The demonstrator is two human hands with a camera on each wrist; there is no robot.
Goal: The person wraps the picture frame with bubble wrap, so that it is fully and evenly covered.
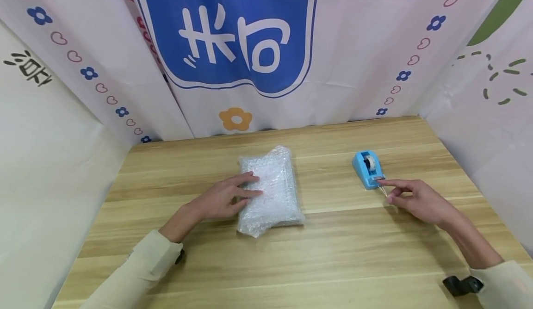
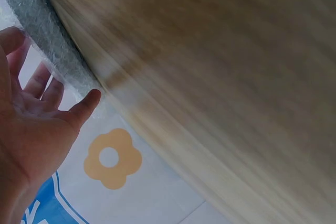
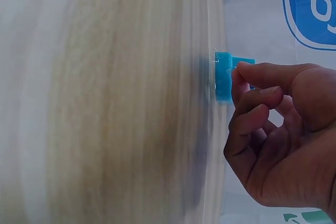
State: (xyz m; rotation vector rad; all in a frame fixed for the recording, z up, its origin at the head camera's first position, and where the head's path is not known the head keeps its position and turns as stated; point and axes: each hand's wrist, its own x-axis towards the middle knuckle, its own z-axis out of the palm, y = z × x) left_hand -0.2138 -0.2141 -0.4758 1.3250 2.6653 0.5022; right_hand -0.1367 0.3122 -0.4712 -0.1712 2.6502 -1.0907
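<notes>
A flat package [image 1: 276, 195] in bubble wrap lies on the wooden table. My left hand [image 1: 225, 198] rests on its left side with fingers spread; in the left wrist view the same hand [image 2: 39, 108] is against the wrapped edge [image 2: 58, 40]. Further right stands a blue tape dispenser [image 1: 364, 172] with a white-cored roll [image 1: 369, 163]. At its cutter end my right hand [image 1: 418, 202] pinches a short strip of clear tape [image 1: 383, 191], index fingertip over the cutter. The right wrist view shows thumb and fingers of this hand [image 3: 278, 135] close against the dispenser [image 3: 223, 77].
Printed cloth [image 1: 345, 54] hangs behind the table's back edge, with white cloth walls [image 1: 50, 161] at both sides. Bare wood [image 1: 329, 253] stretches in front of and between the package and the dispenser. Dark wrist devices [image 1: 462, 285] sit at the sleeves.
</notes>
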